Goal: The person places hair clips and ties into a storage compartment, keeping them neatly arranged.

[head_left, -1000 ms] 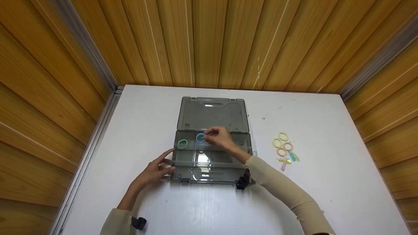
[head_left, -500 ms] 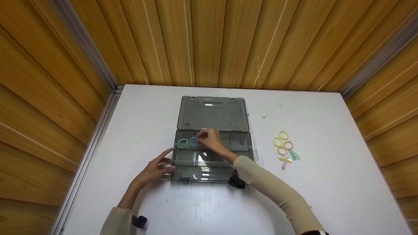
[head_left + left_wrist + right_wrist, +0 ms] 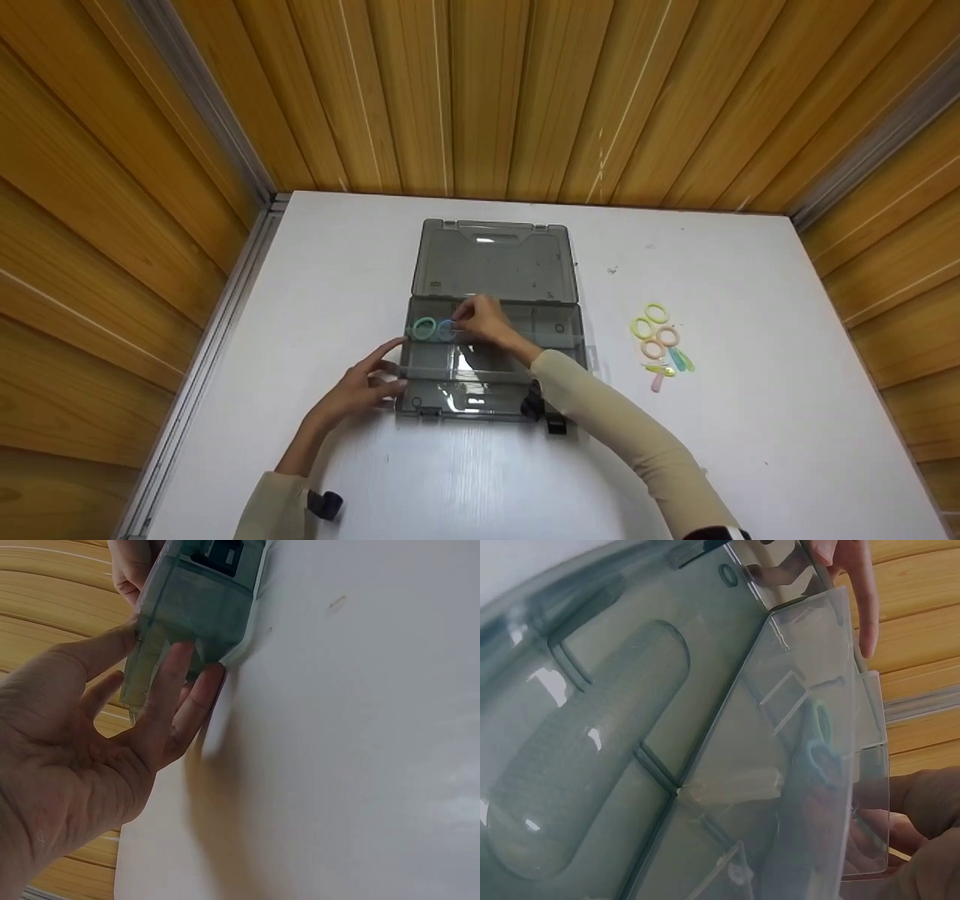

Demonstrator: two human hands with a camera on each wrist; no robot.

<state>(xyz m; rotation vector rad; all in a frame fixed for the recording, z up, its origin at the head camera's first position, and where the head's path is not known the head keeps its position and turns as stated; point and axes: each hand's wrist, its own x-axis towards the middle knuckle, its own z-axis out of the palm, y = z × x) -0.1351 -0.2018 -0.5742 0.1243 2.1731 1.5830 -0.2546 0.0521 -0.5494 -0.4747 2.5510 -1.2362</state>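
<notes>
A smoky translucent compartment box (image 3: 495,397) lies on the white table with its lid (image 3: 495,262) folded back. In its back left part, a green hair tie (image 3: 424,328) leans upright. Just to its right, my right hand (image 3: 484,321) pinches a blue hair tie (image 3: 447,330); both rings show faintly through the clear divider (image 3: 832,652) in the right wrist view. My left hand (image 3: 360,386) touches the box's left side. The left wrist view shows that hand's extended fingers (image 3: 169,686) against the box wall (image 3: 206,607). My right fingertips are partly hidden behind dividers in the right wrist view.
Right of the box lie yellow hair ties (image 3: 642,328), peach hair ties (image 3: 653,349) and several drop-shaped hair clips (image 3: 677,359) in teal, green, yellow and pink. Wood-patterned walls (image 3: 480,97) rise behind and beside the table.
My right hand has moved left with the blue hair tie, bringing it beside the green one and lower into the box. The left hand has stayed at the box's side.
</notes>
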